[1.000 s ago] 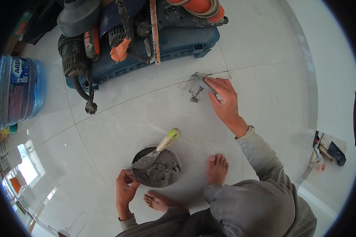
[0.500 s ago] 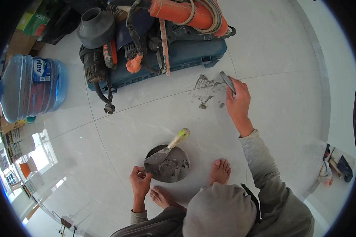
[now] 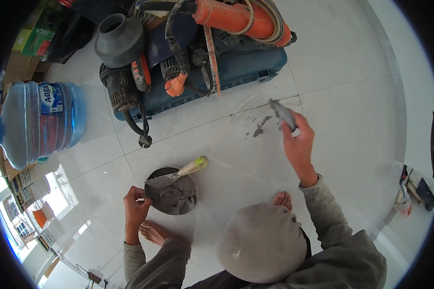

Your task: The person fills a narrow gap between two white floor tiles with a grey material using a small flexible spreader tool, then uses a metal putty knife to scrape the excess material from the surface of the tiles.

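The left hand (image 3: 137,204) is pinching the near bowl (image 3: 163,172); the right hand (image 3: 300,144) is gripping a scraper (image 3: 285,117) beside the far grey smears (image 3: 260,129).

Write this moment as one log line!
left hand: on rim of bowl; right hand: holding grey spreader; trowel: blade in bowl; floor: grey smears

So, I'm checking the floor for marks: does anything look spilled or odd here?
Yes: clumps and thin streaks of dark grey paste mark the pale tile floor near the right hand, standing out against its otherwise light surface.
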{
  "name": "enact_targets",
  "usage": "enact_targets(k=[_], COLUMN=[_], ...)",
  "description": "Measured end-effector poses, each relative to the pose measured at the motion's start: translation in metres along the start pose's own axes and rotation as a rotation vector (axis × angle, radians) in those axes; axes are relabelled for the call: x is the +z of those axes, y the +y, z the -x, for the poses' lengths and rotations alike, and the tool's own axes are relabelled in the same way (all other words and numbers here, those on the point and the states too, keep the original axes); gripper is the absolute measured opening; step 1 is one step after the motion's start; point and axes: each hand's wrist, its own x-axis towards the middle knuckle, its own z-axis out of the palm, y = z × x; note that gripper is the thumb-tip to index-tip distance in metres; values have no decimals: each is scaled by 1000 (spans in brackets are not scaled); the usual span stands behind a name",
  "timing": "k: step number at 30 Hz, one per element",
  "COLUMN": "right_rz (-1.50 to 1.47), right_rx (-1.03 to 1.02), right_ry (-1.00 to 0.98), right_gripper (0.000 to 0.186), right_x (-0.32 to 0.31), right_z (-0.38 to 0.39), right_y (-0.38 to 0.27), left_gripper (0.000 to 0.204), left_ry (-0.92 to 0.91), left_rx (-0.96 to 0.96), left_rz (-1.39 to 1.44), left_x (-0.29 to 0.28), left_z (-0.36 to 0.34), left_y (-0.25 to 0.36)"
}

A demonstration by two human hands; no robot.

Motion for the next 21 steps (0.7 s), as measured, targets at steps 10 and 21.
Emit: enact_targets(k=[10, 21], right_rz=[390, 195], right_rx=[93, 401], right_ry=[216, 259], right_gripper=[29, 22], right_x=[45, 69], right_z=[52, 30], right_y=[-18, -48], left_gripper=[22, 19], left_ry=[-298, -214], left_rx=[113, 286], left_rz=[56, 56], left_x=[-16, -70], left_z=[-34, -78], left_y=[-25, -34])
